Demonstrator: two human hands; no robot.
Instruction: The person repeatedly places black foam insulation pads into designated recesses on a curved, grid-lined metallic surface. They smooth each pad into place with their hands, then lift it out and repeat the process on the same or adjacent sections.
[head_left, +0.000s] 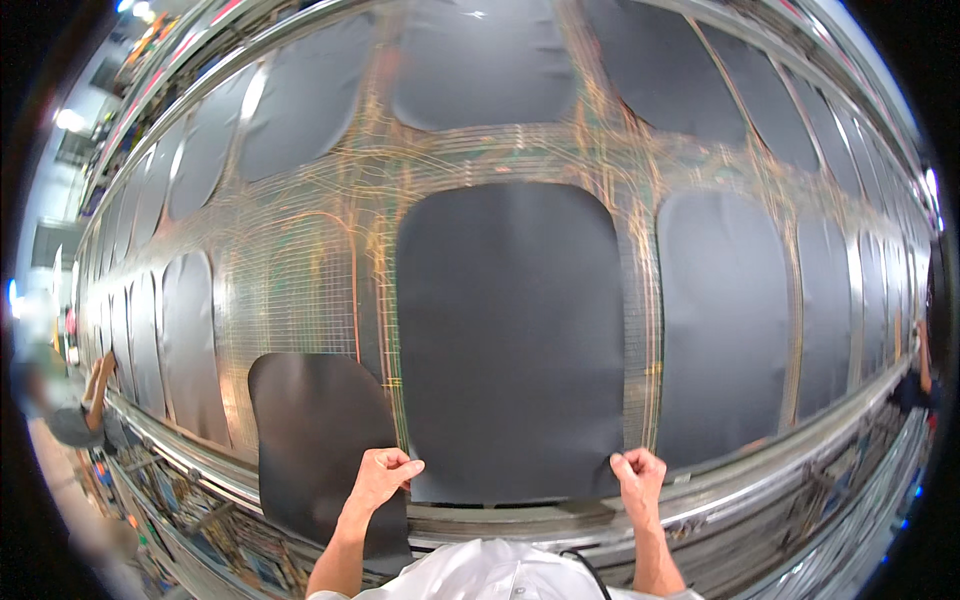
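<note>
A large black flexible sheet (510, 340) with rounded far corners lies lengthwise in front of me on a wide, line-marked work surface (300, 270). My left hand (383, 475) pinches its near left corner between thumb and fingers. At the near right corner, my right hand (640, 475) grips the edge the same way. Between the hands, the sheet's near edge reaches the metal rail. A second black sheet (315, 420) lies at a slant to the left and hangs over the near edge, partly behind my left hand and forearm.
Several similar sheets lie in rows, such as a right-hand sheet (722, 320) and a far sheet (485, 65). Yellow and orange lines run between them. A metal rail (530, 518) borders the near side. Other people's arms reach in at far left (98, 388) and far right (923, 355).
</note>
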